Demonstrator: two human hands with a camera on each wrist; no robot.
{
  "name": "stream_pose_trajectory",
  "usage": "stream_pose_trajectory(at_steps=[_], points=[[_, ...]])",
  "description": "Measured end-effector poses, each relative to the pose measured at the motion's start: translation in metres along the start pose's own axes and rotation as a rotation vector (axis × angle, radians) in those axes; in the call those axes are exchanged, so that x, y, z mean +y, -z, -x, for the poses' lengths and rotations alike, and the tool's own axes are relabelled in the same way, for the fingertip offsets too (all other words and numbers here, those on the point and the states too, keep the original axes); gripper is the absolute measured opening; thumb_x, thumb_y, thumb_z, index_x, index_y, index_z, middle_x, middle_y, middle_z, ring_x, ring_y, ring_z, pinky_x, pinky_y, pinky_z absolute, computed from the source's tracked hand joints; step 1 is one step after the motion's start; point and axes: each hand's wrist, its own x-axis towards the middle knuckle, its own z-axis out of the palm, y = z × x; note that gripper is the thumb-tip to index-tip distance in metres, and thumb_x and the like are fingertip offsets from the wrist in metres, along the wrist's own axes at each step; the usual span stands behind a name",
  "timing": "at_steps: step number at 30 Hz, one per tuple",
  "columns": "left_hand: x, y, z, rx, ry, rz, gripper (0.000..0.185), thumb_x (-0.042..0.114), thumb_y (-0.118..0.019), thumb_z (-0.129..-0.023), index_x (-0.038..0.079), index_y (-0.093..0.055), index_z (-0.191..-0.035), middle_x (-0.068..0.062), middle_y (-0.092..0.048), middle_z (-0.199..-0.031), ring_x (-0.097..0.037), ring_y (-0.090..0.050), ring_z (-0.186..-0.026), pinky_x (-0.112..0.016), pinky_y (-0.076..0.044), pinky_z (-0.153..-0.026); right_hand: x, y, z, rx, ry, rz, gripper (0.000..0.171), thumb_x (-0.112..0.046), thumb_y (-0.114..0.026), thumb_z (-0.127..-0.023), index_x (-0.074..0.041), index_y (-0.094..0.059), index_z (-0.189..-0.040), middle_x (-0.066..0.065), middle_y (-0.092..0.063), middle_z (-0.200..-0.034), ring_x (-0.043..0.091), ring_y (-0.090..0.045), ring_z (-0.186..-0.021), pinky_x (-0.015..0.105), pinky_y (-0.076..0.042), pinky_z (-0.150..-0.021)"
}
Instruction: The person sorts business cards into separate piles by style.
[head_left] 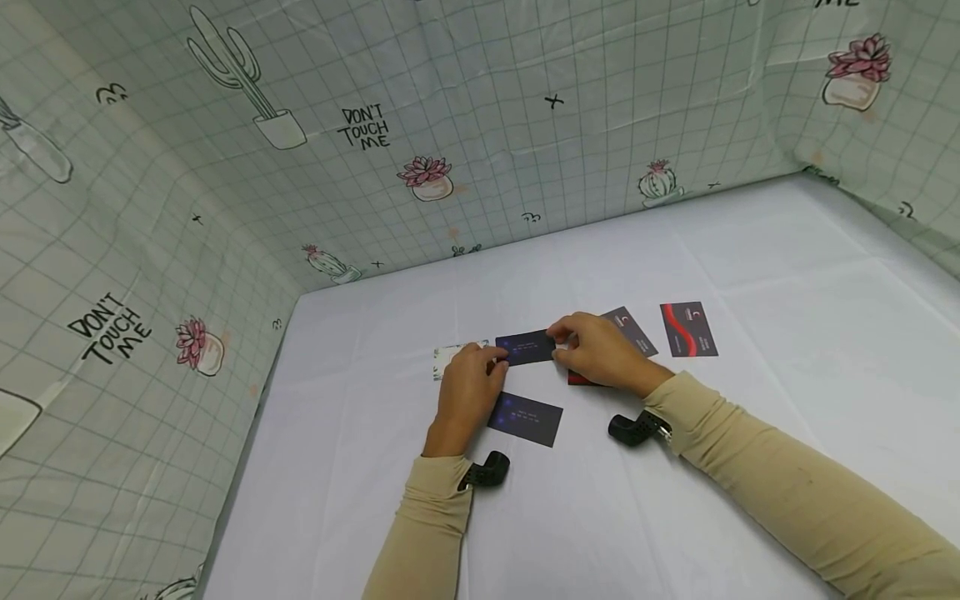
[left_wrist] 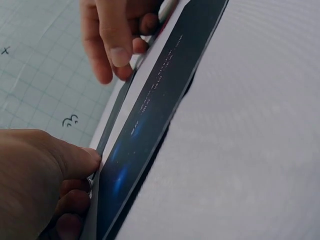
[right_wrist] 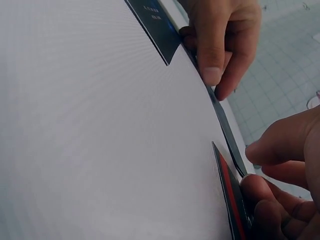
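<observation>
A dark business card (head_left: pixel 525 347) with blue spots of light and small print lies on the white table between the two hands. My left hand (head_left: pixel 468 387) has its thumb and forefinger together at the card's left end. At the opposite end my right hand (head_left: pixel 600 350) holds the card with thumb and forefinger at its corners. A matching dark card (head_left: pixel 527 419) lies nearer, beside the left wrist. Partly hidden behind the left hand is a white card with leaf patterns (head_left: pixel 442 358). Beneath the right hand shows the red edge of another card (head_left: pixel 581 378).
A grey card (head_left: pixel 633 329) lies partly covered by the right hand. Farther right is a dark card with a red wave (head_left: pixel 688 329). A printed cloth wall (head_left: pixel 480 125) stands behind the white table (head_left: pixel 787 400), with more cloth at the left.
</observation>
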Motion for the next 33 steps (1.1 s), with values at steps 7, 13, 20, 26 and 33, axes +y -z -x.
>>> stream_pose_trajectory(at_steps=[7, 13, 20, 26, 33], points=[[-0.001, 0.002, 0.001, -0.007, 0.021, 0.033, 0.019, 0.017, -0.073, -0.093, 0.007, -0.078, -0.109, -0.002, -0.059, -0.080, -0.015, -0.053, -0.070, -0.030, -0.044, -0.063, -0.003, -0.001, -0.001, 0.021, -0.022, -0.055, 0.025, -0.011, -0.068, -0.091, -0.003, -0.071, -0.114, 0.009, -0.070, -0.104, 0.022, -0.065, -0.091, 0.040, -0.051, -0.077], [-0.002, 0.008, 0.007, -0.018, 0.025, 0.100, 0.021, 0.018, -0.069, -0.095, 0.006, -0.076, -0.111, -0.002, -0.061, -0.083, -0.015, -0.055, -0.072, -0.030, -0.045, -0.065, -0.007, -0.001, 0.003, 0.054, -0.005, -0.051, 0.019, -0.013, -0.065, -0.094, -0.006, -0.073, -0.109, 0.003, -0.069, -0.093, 0.018, -0.062, -0.083, 0.037, -0.049, -0.072], [-0.009, 0.017, 0.013, -0.101, -0.039, 0.120, 0.021, 0.019, -0.066, -0.097, 0.010, -0.077, -0.112, 0.002, -0.061, -0.082, -0.012, -0.052, -0.071, -0.029, -0.043, -0.065, -0.017, 0.001, 0.012, -0.010, 0.024, -0.030, 0.017, -0.016, -0.066, -0.094, -0.008, -0.074, -0.107, -0.005, -0.067, -0.084, 0.011, -0.059, -0.073, 0.032, -0.048, -0.068], [-0.020, 0.026, 0.017, -0.166, -0.043, 0.141, 0.019, 0.019, -0.066, -0.097, 0.011, -0.077, -0.111, 0.003, -0.065, -0.086, -0.011, -0.054, -0.074, -0.030, -0.045, -0.068, -0.025, -0.001, 0.019, -0.140, 0.086, -0.060, 0.017, -0.015, -0.066, -0.094, -0.006, -0.073, -0.107, -0.008, -0.064, -0.076, 0.009, -0.058, -0.067, 0.029, -0.047, -0.063], [-0.028, 0.037, 0.020, -0.322, -0.004, 0.229, 0.019, 0.015, -0.068, -0.094, 0.011, -0.076, -0.111, 0.005, -0.060, -0.082, -0.011, -0.052, -0.075, -0.029, -0.044, -0.071, -0.024, -0.005, 0.026, -0.205, 0.102, 0.002, 0.008, -0.018, -0.068, -0.093, -0.013, -0.072, -0.097, -0.010, -0.061, -0.079, 0.009, -0.055, -0.070, 0.029, -0.047, -0.065]])
